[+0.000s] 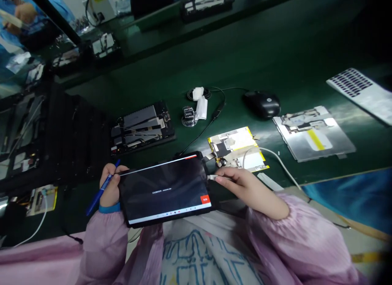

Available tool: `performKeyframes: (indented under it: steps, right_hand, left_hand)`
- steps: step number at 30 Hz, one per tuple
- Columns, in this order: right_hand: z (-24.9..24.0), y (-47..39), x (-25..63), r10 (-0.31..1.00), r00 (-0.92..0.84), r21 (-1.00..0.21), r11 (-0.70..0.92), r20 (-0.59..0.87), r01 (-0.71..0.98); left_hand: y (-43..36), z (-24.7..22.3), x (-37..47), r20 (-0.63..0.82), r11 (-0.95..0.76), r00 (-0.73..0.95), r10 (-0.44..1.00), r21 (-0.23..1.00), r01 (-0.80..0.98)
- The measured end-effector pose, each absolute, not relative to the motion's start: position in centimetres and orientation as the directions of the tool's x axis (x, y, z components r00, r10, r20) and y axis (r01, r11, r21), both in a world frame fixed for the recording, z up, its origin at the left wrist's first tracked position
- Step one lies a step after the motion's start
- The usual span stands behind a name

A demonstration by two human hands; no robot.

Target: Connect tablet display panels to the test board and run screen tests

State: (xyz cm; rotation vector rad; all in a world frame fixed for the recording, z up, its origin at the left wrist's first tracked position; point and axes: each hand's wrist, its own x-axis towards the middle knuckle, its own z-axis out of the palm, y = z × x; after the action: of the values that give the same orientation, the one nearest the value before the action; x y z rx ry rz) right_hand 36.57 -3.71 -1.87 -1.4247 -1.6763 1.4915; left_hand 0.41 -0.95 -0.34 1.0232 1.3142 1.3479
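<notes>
A black tablet (165,191) with its screen lit is held close to my body, over the near edge of the table. Its dark screen has a line of small text, a red box (205,199) at the lower right and a pale bar along the bottom. My left hand (110,185) is closed on the tablet's left edge, with a blue pen (102,189) also gripped between thumb and fingers. At the opposite edge, my right hand (234,181) pinches a white cable plug (211,177). The plug meets the tablet's side; how deep it sits I cannot tell.
Beyond the tablet lie an opened tablet body (142,128), a small metal-ended device (189,113), a battery assembly (239,148) and a black mouse (262,104). A metal panel (315,138) and label sheet (361,91) are rightward. Black trays (79,125) stand left; another person's hand (26,12) shows upper left.
</notes>
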Motion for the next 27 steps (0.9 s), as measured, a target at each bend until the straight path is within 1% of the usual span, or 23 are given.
performKeyframes:
  steps: [11, 14, 21, 24, 27]
  right_hand:
    - [-2.6, -3.1, 36.7, 0.860, -0.410, -0.935, -0.184, -0.303, 0.304]
    - [-2.6, -2.8, 36.6, 0.843, -0.429, -0.928, -0.196, -0.324, 0.315]
    - [-2.5, -2.5, 36.3, 0.819, -0.461, -0.912, -0.170, -0.341, 0.372]
    - [-2.3, -2.6, 36.2, 0.827, -0.438, -0.898, -0.166, -0.352, 0.408]
    - [-2.0, -2.7, 35.9, 0.847, -0.415, -0.897, -0.146, -0.330, 0.417]
  left_hand:
    - [-0.7, -0.2, 0.5, -0.072, 0.068, -0.193, 0.979, 0.997, -0.030]
    - [-0.7, -0.1, 0.7, -0.065, 0.062, -0.207, 0.976, 0.998, -0.018]
    - [-1.0, -0.1, 1.3, -0.020, 0.015, -0.229, 0.973, 1.000, -0.024]
    - [-1.1, -0.3, 1.1, -0.034, 0.024, -0.224, 0.974, 0.999, -0.047]
    - [-1.2, -0.6, 0.8, -0.049, 0.033, -0.213, 0.976, 0.997, -0.077]
